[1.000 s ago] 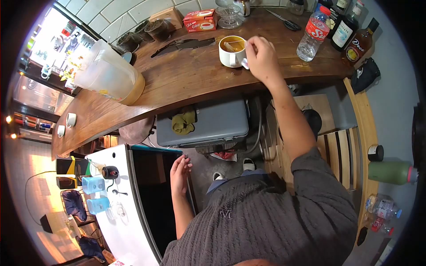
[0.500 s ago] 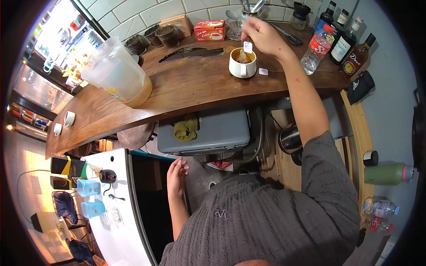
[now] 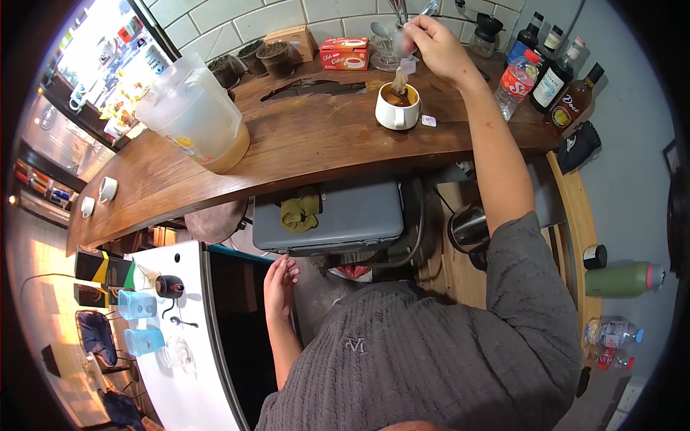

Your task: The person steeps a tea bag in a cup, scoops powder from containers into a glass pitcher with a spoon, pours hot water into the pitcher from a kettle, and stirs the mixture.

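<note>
My right hand (image 3: 435, 47) is above the wooden counter, thumb and fingers pinched on the string of a tea bag. The wet tea bag (image 3: 399, 82) hangs at the mouth of a white mug (image 3: 397, 116), its lower end near the dark tea (image 3: 402, 97). A white paper tag (image 3: 408, 66) dangles below my fingers. Another small tag (image 3: 428, 121) lies on the wood beside the mug. My left hand (image 3: 280, 286) hangs low in front of my body, fingers loosely bent and holding nothing.
A large plastic pitcher (image 3: 194, 115) with amber liquid stands on the counter (image 3: 309, 136) at left. A red tea box (image 3: 344, 54) and soil-filled cups (image 3: 277, 61) line the wall. Several bottles (image 3: 553, 79) stand at right. Below is a grey lidded case (image 3: 352, 215) with a green cloth (image 3: 300, 212).
My right hand has risen slightly, lifting the tea bag from inside the mug to its mouth. My left hand stays low, its fingers a little closer together.
</note>
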